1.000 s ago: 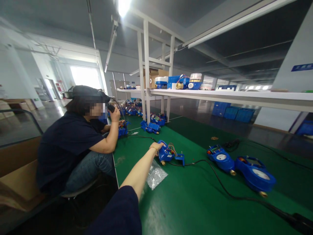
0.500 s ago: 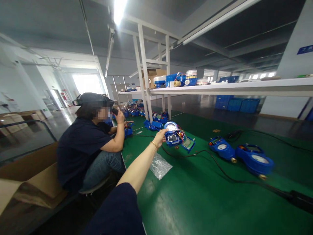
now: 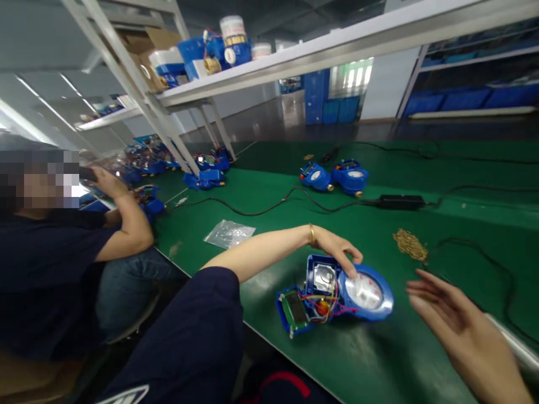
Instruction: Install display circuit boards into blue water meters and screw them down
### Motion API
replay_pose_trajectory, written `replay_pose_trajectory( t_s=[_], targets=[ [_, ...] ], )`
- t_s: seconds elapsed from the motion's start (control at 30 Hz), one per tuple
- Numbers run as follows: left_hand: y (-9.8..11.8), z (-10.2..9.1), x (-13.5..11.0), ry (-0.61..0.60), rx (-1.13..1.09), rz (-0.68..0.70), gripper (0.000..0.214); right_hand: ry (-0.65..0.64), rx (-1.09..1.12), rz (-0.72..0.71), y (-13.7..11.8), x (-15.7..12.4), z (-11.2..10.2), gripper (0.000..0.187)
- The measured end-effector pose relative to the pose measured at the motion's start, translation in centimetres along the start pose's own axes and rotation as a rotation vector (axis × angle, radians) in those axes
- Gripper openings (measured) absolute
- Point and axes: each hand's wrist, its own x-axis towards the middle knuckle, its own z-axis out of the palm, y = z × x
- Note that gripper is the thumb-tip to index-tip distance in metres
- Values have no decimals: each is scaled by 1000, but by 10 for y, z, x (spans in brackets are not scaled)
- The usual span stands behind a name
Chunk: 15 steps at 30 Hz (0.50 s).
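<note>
A blue water meter [image 3: 365, 292] with a round white dial is at the near part of the green bench. Its electronics box [image 3: 324, 276] is uncovered, and coloured wires run from it to a flipped-out display board [image 3: 295, 308]. My left hand [image 3: 337, 248] grips the meter from its far side, with fingers on the dial's rim. Whether the meter touches the bench I cannot tell. To the right of the meter, my right hand [image 3: 457, 325] is held apart from it, holding nothing, its fingers stretched out toward the meter and slightly blurred.
A pile of small brass-coloured screws [image 3: 410, 244] lies beyond my right hand. Two blue meters [image 3: 351, 177] stand farther back near a black cable adapter [image 3: 401, 202]. A clear plastic bag [image 3: 229, 233] lies left of my forearm. A co-worker [image 3: 63, 269] sits at the left.
My left hand has brought the meter from the far left of the bench to the near side and turned it. My right hand has come into view. The view has swung right and down.
</note>
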Motion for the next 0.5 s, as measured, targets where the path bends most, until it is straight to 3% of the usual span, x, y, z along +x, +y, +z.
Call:
replay_pose_trajectory(
  t_s=[0.1,0.2,0.27,0.33,0.43,0.5],
  targets=[
    [14,28,52,-178,90,-22,33,-282,67,119,-7,4,-3,96],
    [27,47,77,-124,122,21,30,-433,115,204,1,-4,-4,99],
    [33,47,77,10,105,84,27,-425,114,230,8,-14,-4,97],
    [34,36,61,201,58,171,19,-395,68,227,15,-25,-4,93],
    [21,14,14,605,-71,322,9,-256,-52,166,21,-45,0,83],
    [0,9,-25,896,-188,397,16,-136,-115,138,22,-61,4,74]
  ],
)
